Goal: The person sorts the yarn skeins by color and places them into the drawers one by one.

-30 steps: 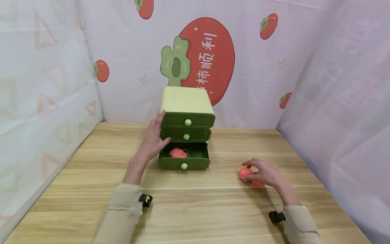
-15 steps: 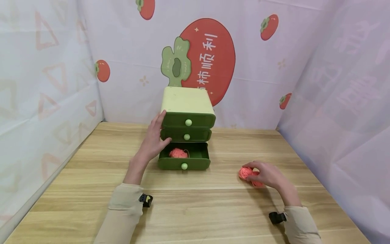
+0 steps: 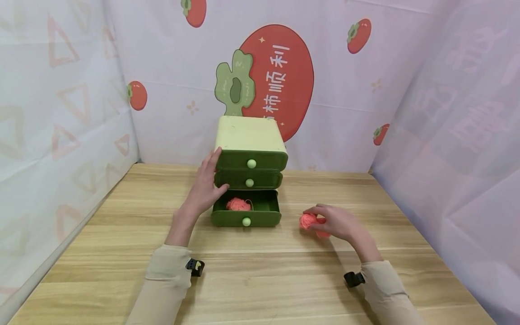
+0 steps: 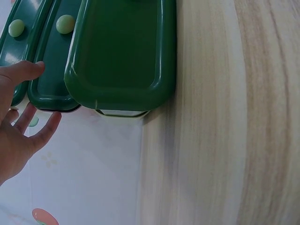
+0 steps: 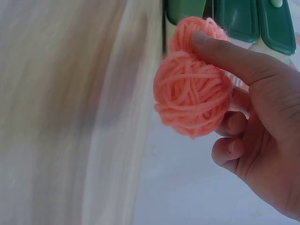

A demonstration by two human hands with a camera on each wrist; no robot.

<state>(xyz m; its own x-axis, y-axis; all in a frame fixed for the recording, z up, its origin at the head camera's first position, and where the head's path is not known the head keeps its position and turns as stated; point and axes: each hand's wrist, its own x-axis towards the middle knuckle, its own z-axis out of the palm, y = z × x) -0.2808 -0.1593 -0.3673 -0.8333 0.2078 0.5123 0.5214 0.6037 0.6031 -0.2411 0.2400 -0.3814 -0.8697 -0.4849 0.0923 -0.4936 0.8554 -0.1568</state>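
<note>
A small cabinet [image 3: 252, 132] has a cream body and three green drawers with pale round knobs. Its bottom drawer [image 3: 246, 218] is pulled out, and a ball of coral yarn [image 3: 239, 205] lies inside. My left hand [image 3: 203, 187] rests against the cabinet's left side, its thumb across the front of the middle drawer [image 4: 56, 61]. Right of the drawer, my right hand [image 3: 335, 222] grips coral yarn [image 5: 193, 93] between thumb and fingers. This yarn shows two rounded lumps; whether they are separate balls I cannot tell.
The cabinet stands near the back of a wooden table [image 3: 252, 275]. Behind it hangs a pale cloth [image 3: 170, 58] printed with red fruit, and similar cloths close off the left and right sides.
My right hand has moved left toward the cabinet, carrying the coral yarn with it. The left hand and the drawers stay as they were.
</note>
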